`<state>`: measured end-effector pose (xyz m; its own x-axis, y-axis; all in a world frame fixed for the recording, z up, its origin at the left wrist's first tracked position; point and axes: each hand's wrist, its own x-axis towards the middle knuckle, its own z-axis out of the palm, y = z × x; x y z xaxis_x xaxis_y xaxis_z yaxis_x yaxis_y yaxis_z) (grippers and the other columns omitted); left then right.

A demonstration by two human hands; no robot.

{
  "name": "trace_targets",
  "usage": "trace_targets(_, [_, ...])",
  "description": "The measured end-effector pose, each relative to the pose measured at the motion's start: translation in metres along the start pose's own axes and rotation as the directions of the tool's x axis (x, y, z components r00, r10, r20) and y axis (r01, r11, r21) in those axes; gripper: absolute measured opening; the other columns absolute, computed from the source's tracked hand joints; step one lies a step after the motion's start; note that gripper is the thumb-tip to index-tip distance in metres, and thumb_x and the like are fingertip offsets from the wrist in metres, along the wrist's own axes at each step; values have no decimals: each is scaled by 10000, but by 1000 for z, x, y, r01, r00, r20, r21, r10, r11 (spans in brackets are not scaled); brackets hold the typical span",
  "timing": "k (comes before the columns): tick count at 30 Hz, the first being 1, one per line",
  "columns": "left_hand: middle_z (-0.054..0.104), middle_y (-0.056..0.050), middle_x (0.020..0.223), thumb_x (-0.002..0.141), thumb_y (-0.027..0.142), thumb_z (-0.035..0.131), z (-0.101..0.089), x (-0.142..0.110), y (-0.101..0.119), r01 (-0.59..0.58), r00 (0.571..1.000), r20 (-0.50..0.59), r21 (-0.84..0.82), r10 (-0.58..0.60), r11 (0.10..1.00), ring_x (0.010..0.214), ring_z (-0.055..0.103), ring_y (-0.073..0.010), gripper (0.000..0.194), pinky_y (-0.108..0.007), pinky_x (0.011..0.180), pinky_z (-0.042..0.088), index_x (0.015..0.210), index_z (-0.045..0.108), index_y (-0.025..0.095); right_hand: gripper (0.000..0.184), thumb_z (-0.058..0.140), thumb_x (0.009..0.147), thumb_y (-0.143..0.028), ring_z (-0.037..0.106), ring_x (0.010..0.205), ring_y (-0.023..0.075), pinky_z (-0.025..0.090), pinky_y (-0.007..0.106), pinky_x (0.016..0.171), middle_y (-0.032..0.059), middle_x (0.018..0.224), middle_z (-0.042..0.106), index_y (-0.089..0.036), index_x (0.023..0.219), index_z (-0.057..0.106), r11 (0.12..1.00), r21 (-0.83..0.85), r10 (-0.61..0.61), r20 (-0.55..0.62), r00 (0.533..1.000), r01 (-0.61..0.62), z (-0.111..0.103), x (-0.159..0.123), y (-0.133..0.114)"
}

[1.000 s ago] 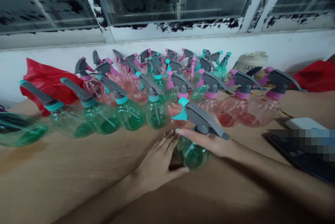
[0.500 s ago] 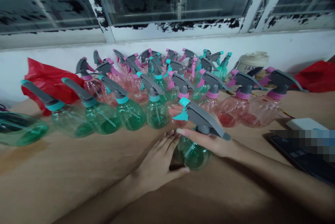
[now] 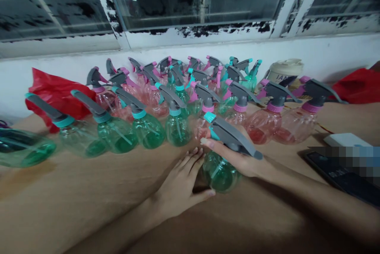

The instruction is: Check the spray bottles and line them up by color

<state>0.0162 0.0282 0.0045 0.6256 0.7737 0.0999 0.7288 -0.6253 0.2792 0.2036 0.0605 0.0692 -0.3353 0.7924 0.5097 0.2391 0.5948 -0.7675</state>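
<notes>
A clear green spray bottle (image 3: pixel 221 174) with a grey and teal trigger head stands upright on the wooden table (image 3: pixel 97 190) before me. My right hand (image 3: pixel 242 158) is closed around its neck, just below the head, with the teal trigger pulled in and partly covered by my fingers. Flat on the tabletop to the left of the bottle lies my left hand (image 3: pixel 181 186), its fingers stretched out. Its thumb points toward the bottle's base and its fingertips come close to the bottle's side; whether they touch it I cannot tell.
Green spray bottles (image 3: pixel 148 133) and pink ones (image 3: pixel 264 127) form a row ahead, with several more behind. Red plastic bags (image 3: pixel 56 91) flank them. A cream tub (image 3: pixel 286 67) stands by the wall. To the right are a phone (image 3: pixel 335 174) and a white box (image 3: pixel 346 143).
My right fingers have drawn the teal trigger in toward the bottle's neck; it stuck out before. My left hand has stayed in place.
</notes>
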Motion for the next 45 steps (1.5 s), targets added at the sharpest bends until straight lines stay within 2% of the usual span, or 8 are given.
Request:
trace_targets(3, [312, -183, 1484, 838, 613, 537, -2, 0, 1, 0, 1000, 11, 17, 0, 1000, 1367, 278, -314, 808, -465, 1098, 273, 1413, 326, 86, 132, 626, 812, -359, 594, 735, 161, 481, 323, 709, -5, 782, 629, -229, 838, 629, 999, 50, 12, 41, 999, -15, -1, 0, 1])
trace_targets(8, [308, -178, 1487, 849, 594, 537, -4, 1, 2, -8, 1000, 1, 18, 8, 1000, 1373, 271, -295, 788, -459, 1103, 267, 1418, 316, 96, 322, 641, 802, -392, 560, 688, 161, 479, 332, 675, 2, 786, 596, -229, 1076, 601, 996, 79, 40, 26, 999, -42, -1, -3, 4])
trace_targets(14, [303, -204, 1482, 847, 592, 544, -2, 1, 1, -4, 1000, 12, 33, 3, 999, 1373, 269, -298, 802, -461, 1105, 261, 1403, 330, 55, 340, 661, 778, -402, 550, 674, 164, 473, 328, 647, -4, 773, 577, -234, 1063, 584, 994, 85, 65, -3, 998, -65, 0, -6, 5])
trace_targets(21, [336, -196, 1469, 842, 588, 558, -3, 2, 2, -8, 1000, 19, 38, 8, 999, 1363, 299, -287, 777, -456, 1098, 281, 1387, 359, 72, 233, 647, 791, -386, 534, 659, 163, 475, 327, 653, -6, 727, 552, -242, 969, 606, 999, 26, 32, -11, 999, -32, -1, -6, 4])
trace_targets(30, [332, -184, 1474, 839, 595, 553, -2, 2, 1, -9, 1000, 6, 50, 9, 999, 1365, 296, -283, 779, -452, 1099, 281, 1397, 345, 92, 253, 621, 817, -340, 507, 624, 151, 468, 308, 606, -3, 722, 529, -230, 1045, 619, 999, 47, 24, 37, 999, -26, -2, -6, 5])
trace_targets(34, [327, -196, 1473, 837, 573, 572, -4, 3, 2, -14, 1000, 17, 49, 13, 999, 1366, 292, -283, 786, -449, 1098, 287, 1393, 345, 66, 373, 596, 846, -327, 505, 621, 137, 460, 301, 593, 2, 784, 542, -232, 1204, 558, 996, 79, 35, 88, 996, -42, -2, -8, 7])
trace_targets(39, [329, -195, 1472, 840, 570, 573, -5, 3, 2, -17, 1000, 18, 52, 16, 999, 1362, 302, -285, 785, -451, 1097, 290, 1390, 344, 59, 322, 605, 836, -277, 571, 712, 149, 485, 299, 635, 23, 911, 621, -238, 1155, 588, 995, 100, 6, 78, 997, -14, -3, -6, 5])
trace_targets(45, [332, -188, 1473, 850, 601, 534, -2, 2, 2, -16, 1000, -4, 74, 16, 997, 1368, 285, -292, 796, -470, 1099, 275, 1406, 326, 70, 311, 608, 819, -213, 614, 860, 170, 506, 335, 774, 41, 1087, 644, -259, 1125, 625, 990, 142, -45, 109, 993, 29, -7, 0, 4])
